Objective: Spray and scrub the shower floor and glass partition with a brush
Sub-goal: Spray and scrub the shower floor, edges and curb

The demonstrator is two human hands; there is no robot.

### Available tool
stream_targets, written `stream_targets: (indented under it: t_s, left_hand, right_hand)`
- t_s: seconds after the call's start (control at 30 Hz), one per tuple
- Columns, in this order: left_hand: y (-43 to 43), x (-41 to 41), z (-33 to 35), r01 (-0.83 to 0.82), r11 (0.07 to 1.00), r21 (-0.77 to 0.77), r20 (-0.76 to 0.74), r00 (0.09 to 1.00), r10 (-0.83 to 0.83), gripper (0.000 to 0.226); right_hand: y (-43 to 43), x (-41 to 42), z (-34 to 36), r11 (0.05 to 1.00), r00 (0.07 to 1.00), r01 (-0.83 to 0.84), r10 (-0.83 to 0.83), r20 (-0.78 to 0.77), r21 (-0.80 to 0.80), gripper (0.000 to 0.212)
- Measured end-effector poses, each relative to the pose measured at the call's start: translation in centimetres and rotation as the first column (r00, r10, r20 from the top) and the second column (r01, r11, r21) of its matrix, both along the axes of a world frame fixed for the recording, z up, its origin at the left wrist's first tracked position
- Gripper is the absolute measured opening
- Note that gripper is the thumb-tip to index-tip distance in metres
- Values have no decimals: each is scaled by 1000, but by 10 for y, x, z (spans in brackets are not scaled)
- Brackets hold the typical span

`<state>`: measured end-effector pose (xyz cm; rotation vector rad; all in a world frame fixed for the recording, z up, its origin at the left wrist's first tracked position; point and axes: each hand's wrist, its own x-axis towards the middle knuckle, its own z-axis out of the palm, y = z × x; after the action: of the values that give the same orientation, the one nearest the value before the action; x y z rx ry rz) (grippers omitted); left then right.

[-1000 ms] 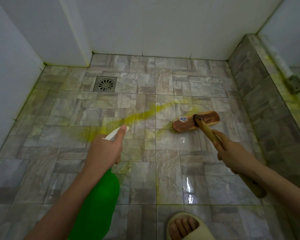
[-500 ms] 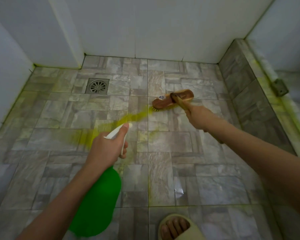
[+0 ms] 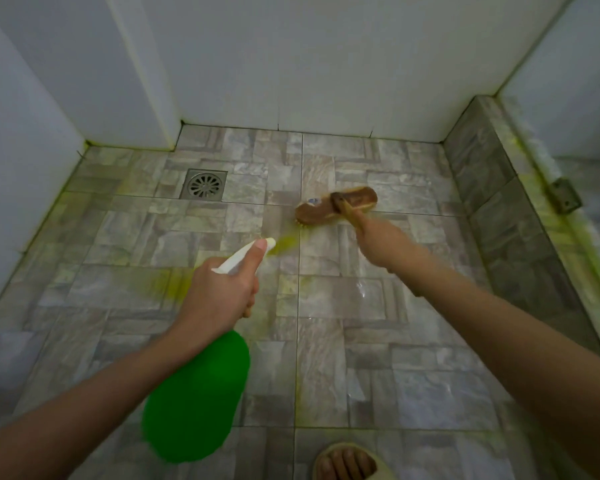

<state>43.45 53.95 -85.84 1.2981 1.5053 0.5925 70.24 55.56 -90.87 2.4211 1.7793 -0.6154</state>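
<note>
Yellow-green cleaner [image 3: 284,244] on the glossy stone-look tiled shower floor [image 3: 413,393] has thinned to a smear, so scrubbing is progressing, as the oblong wooden scrub brush [image 3: 336,206], gripped in the right hand [image 3: 383,242], pushed toward the back wall [image 3: 326,81], while the left hand [image 3: 219,292] stays wrapped round the smooth green plastic spray bottle [image 3: 196,400].

The wooden scrub brush [image 3: 336,206] sits bristles-down on the wet, grey-tiled shower floor [image 3: 413,358], its handle slanting back into the right hand [image 3: 381,244]. The green spray bottle [image 3: 198,400], white nozzle forward, tilts over yellow-green streaks [image 3: 284,244] in the left hand [image 3: 219,292].
</note>
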Motion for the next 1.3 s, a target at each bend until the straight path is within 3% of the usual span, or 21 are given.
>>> stream_targets:
  t_s: [0.17,0.4,0.57,0.63,0.73,0.83,1.03,1.17,1.23,1.3]
  left_hand:
    - [-1,4,16,79,995,-54,-62,995,-82,62]
    - [3,25,15,-16,992,-125,-90,996,5,59]
    - [-14,43,16,-200,979,-41,-73,978,197,61]
    - [-14,51,18,-226,973,-44,-62,973,223,62]
    - [-12,63,21,-173,982,-74,-11,985,173,59]
    - [-16,76,20,-76,997,-5,-37,996,76,63]
    - [-19,102,24,-28,1000,11,-3,1000,28,54]
    - [-8,116,24,-24,1000,2,34,999,24,29]
    - [-4,121,23,-7,1000,2,33,999,7,25]
    - [-2,126,22,9,1000,8,29,1000,-10,29]
  right_hand:
    - [-97,-30,8,996,994,81,-84,-76,-44,83]
    - [35,16,-2,1000,999,-11,12,-48,24,76]
    - [-106,8,8,988,982,153,-150,-117,19,91]
    - [-110,10,13,988,982,153,-154,-106,-14,93]
    - [-29,39,1,985,983,166,-161,-89,54,81]
    - [33,79,-3,987,988,146,-142,-65,66,76]
    - [-106,50,13,942,934,334,-327,-145,27,82]
    - [-23,90,-7,935,938,340,-329,-108,102,80]
    - [16,122,-8,946,950,302,-289,-119,115,76]
    - [-2,131,-8,947,948,309,-299,-109,88,72]
